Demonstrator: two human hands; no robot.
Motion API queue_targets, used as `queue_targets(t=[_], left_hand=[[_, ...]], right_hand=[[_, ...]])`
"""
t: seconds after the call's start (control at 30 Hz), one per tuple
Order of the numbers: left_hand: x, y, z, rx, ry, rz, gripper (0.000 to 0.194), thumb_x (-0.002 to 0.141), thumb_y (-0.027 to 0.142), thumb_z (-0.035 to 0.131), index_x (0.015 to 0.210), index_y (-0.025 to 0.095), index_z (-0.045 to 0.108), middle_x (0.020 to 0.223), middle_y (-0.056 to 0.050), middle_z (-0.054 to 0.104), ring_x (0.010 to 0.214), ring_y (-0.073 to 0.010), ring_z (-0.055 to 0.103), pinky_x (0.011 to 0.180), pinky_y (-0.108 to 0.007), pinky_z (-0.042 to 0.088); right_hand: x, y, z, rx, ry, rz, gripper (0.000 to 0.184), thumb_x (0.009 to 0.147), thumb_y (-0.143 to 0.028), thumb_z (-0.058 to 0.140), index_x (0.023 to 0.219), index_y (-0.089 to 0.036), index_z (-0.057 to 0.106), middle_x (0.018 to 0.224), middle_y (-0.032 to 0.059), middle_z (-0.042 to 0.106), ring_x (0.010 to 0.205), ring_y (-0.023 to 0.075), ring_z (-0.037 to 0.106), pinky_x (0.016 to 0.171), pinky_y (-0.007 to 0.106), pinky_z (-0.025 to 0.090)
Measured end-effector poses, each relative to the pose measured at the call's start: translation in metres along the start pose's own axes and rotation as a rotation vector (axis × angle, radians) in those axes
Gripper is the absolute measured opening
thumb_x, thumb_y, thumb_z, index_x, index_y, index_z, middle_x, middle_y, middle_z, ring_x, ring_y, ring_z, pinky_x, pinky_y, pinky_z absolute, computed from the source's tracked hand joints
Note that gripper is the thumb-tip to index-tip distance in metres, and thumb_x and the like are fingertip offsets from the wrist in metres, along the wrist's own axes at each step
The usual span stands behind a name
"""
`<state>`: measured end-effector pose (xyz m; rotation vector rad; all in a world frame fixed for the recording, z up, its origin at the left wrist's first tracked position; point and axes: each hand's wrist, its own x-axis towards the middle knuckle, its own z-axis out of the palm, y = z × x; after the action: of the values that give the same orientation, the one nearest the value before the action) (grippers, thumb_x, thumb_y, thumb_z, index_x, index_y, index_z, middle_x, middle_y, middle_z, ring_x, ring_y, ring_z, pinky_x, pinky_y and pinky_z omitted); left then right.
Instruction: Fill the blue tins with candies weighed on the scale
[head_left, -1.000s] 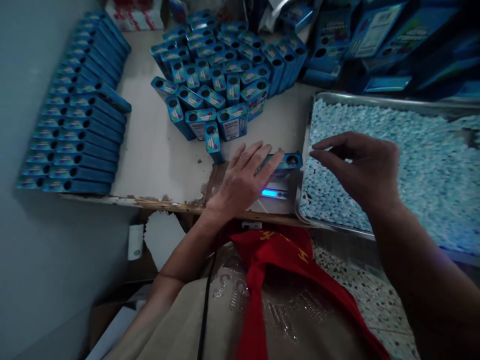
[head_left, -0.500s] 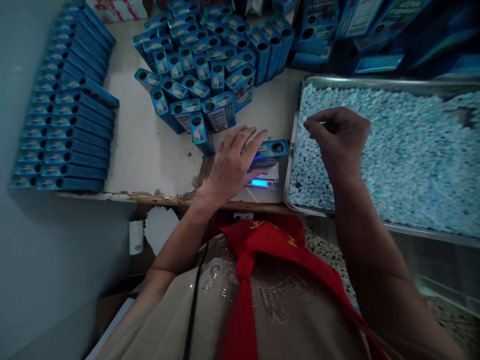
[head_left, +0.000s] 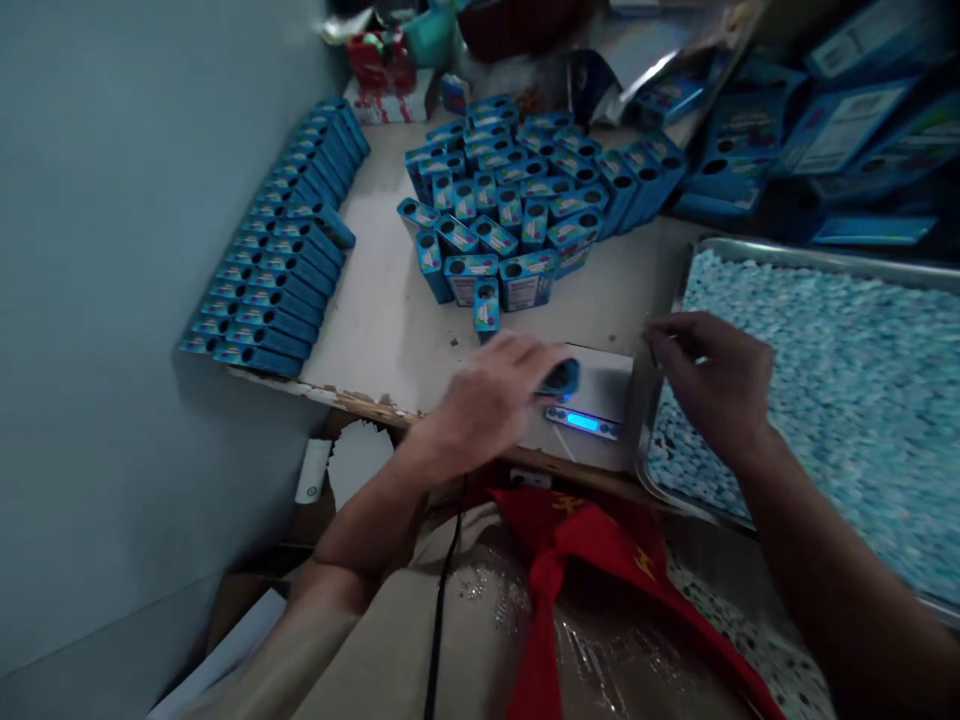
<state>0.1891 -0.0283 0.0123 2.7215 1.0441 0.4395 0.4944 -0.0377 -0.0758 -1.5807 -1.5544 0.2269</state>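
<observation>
My left hand point(head_left: 491, 400), slightly smeared by motion, is wrapped round a small blue candy box point(head_left: 561, 377) whose dark round hole faces up. Most of that box is hidden behind the fingers. Just right of it lies a flat digital scale point(head_left: 604, 385) with a lit blue display, its plate partly uncovered. My right hand point(head_left: 712, 375) hovers over the near left part of a metal tray point(head_left: 651, 440) spread with pale blue candies point(head_left: 847, 400). Its thumb and forefinger are pinched together; whatever is between them is too small to make out.
Several blue boxes point(head_left: 517, 190) stand upright in a cluster behind the scale. Rows of boxes point(head_left: 277, 290) lie stacked along the wall at left. More blue boxes point(head_left: 750, 130) fill the back right. The worn wooden table edge point(head_left: 360, 403) runs in front of me.
The view has swung left and tilted up. My left hand has taken hold of the box and shifted it left off much of the scale. The right hand has drawn toward the tray's left rim, still pinched.
</observation>
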Motion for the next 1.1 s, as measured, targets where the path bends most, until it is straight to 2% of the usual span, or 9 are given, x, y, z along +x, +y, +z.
queue_targets(t=[0.13,0.2,0.3,0.47,0.67,0.8,0.9,1.0,1.1], left_hand=[[-0.033,-0.110,-0.079,0.162,0.324,-0.152,0.056,0.108,0.023,0.105,0.154,0.024,0.073,0.145,-0.009,0.079,0.136,-0.0338,0.078,0.123,-0.049,0.065],[-0.024,-0.181,-0.119,0.328,0.460,-0.260,0.061,0.102,0.030,0.113,0.147,0.018,0.075,0.146,-0.010,0.080,0.137,-0.0342,0.077,0.122,-0.048,0.063],[0.010,-0.286,-0.165,0.404,0.469,-0.496,0.055,0.107,0.030,0.106,0.145,0.009,0.072,0.143,-0.005,0.083,0.131,-0.0235,0.077,0.116,-0.035,0.060],[0.071,-0.401,-0.164,0.355,0.219,-0.640,0.044,0.104,0.017,0.094,0.142,0.006,0.075,0.147,-0.005,0.086,0.127,-0.0059,0.077,0.105,-0.014,0.053],[0.082,-0.437,-0.114,0.266,-0.029,-0.599,0.007,0.105,0.021,0.080,0.101,0.015,0.080,0.139,-0.001,0.089,0.110,-0.0010,0.077,0.093,-0.011,0.050],[0.067,-0.440,-0.091,0.228,-0.134,-0.619,0.045,0.117,0.041,0.073,0.078,0.021,0.065,0.132,-0.007,0.090,0.116,-0.0014,0.072,0.101,-0.017,0.047],[0.061,-0.444,-0.076,0.233,-0.070,-0.662,0.043,0.120,0.034,0.077,0.086,0.012,0.062,0.151,-0.016,0.081,0.142,-0.0025,0.059,0.123,-0.027,0.035],[0.062,-0.452,-0.067,0.205,0.066,-0.743,0.021,0.103,0.028,0.085,0.100,0.013,0.071,0.160,-0.017,0.077,0.153,-0.0202,0.055,0.147,-0.050,0.027],[0.065,-0.453,-0.067,0.096,0.107,-0.654,0.044,0.103,0.059,0.078,0.107,0.015,0.075,0.146,-0.015,0.081,0.151,-0.0283,0.054,0.147,-0.056,0.031]], right_hand=[[0.027,-0.050,0.043,-0.055,-0.422,-0.303,0.035,0.116,-0.030,0.063,0.140,-0.024,0.088,0.122,0.0153,0.093,0.097,0.0314,0.089,0.086,0.040,0.067],[0.048,-0.075,0.066,-0.200,-0.566,-0.363,0.042,0.120,-0.027,0.058,0.155,-0.025,0.082,0.141,0.0167,0.091,0.114,0.0342,0.090,0.087,0.039,0.066],[0.071,-0.104,0.092,-0.461,-0.774,-0.389,0.050,0.121,-0.021,0.055,0.164,-0.029,0.077,0.148,0.0151,0.089,0.115,0.0345,0.091,0.076,0.036,0.059],[0.083,-0.118,0.103,-0.646,-0.904,-0.370,0.048,0.122,-0.016,0.050,0.158,-0.029,0.078,0.149,0.0139,0.088,0.112,0.0361,0.091,0.069,0.039,0.049],[0.070,-0.103,0.088,-0.588,-0.872,-0.293,0.018,0.115,-0.024,0.070,0.113,-0.027,0.087,0.119,0.0103,0.094,0.103,0.0356,0.092,0.069,0.037,0.044],[0.038,-0.084,0.067,-0.453,-0.633,-0.195,0.020,0.109,-0.028,0.072,0.107,-0.030,0.092,0.102,0.0084,0.094,0.088,0.0332,0.090,0.067,0.036,0.044],[0.015,-0.079,0.034,-0.389,-0.517,-0.069,0.027,0.110,-0.044,0.071,0.106,-0.031,0.094,0.093,0.0076,0.092,0.080,0.0319,0.086,0.066,0.036,0.047],[0.001,-0.080,-0.006,-0.376,-0.478,0.075,0.030,0.113,-0.053,0.071,0.106,-0.035,0.094,0.088,0.0055,0.088,0.074,0.0307,0.083,0.068,0.038,0.050],[-0.011,-0.077,-0.032,-0.407,-0.440,0.172,0.024,0.110,-0.051,0.074,0.105,-0.036,0.092,0.082,0.0037,0.085,0.074,0.0308,0.082,0.068,0.039,0.052]])
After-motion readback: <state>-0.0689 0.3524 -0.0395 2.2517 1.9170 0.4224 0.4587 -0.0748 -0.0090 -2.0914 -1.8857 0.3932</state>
